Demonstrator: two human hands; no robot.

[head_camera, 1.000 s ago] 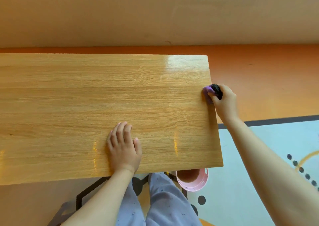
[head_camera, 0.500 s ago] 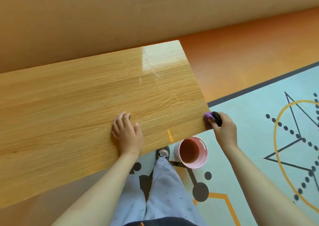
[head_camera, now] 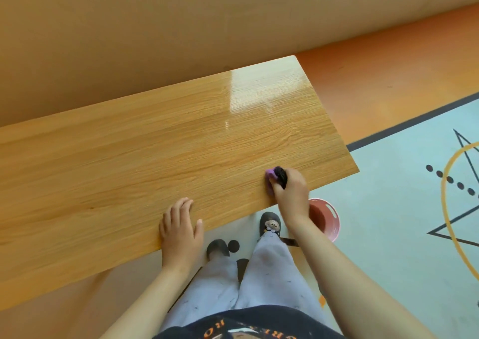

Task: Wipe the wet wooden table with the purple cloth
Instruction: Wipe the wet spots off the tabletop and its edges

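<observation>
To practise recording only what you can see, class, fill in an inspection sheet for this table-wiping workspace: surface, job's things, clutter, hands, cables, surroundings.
Surface: wooden table, glossy sheen toward its far right corner; no puddles made out.
Job's things: purple cloth, bunched on the table near its right end, a dark piece beside it in the same grip.
Clutter: nothing seen.
Hands: right hand grips the cloth against the table; left hand lies flat, fingers straight, at the near edge.
Cables: nothing seen.
Surroundings: pink tub on the floor by the right forearm; patterned floor mat; orange floor; plain wall behind.
</observation>
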